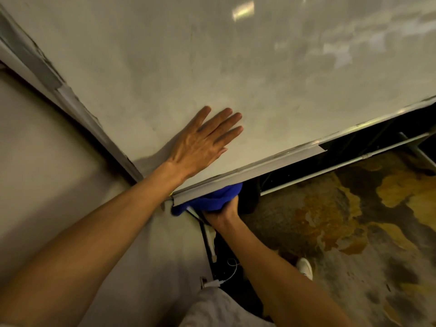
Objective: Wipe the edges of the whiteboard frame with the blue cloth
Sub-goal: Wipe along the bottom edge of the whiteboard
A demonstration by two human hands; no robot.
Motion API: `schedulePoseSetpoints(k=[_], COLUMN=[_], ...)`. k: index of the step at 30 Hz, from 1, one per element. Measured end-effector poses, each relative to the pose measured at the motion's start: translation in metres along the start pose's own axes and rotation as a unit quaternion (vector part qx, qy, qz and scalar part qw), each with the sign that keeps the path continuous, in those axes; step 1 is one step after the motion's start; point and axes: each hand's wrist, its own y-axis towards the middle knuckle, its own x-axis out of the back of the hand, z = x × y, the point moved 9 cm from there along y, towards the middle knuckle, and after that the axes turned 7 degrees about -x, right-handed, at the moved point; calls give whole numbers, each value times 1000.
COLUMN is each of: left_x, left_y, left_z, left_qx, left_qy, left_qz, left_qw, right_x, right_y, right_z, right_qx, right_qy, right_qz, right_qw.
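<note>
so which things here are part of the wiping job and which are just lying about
Part of the job: blue cloth, bottom frame edge, whiteboard, right hand gripping the cloth, left hand flat on the board.

Lying about: white cable, white shoe, patterned carpet.

Dim, warm light. A bright glare patch sits far up on the whiteboard [243, 10]. Edges bend and blur, worst on the right floor [354, 244].
</note>
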Motion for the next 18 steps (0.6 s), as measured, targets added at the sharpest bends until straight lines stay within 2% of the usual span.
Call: schedulePoseSetpoints(k=[8,15,18], left_x=[1,5,4], left_y=[-8,-12,-10], left_z=[2,4,4], left_qx=[-18,-18,-21], left_qy=[-1,-12,-22], left_qz=[26,33,33], left_qw=[999,999,999], right_x=[19,-2,3], right_y=[-8,-4,-12], right_z=[100,16,41], right_qx=[85,2,47], right_qy=[87,66,60], right_qz=[4,42,32], right_qw=[993,997,997])
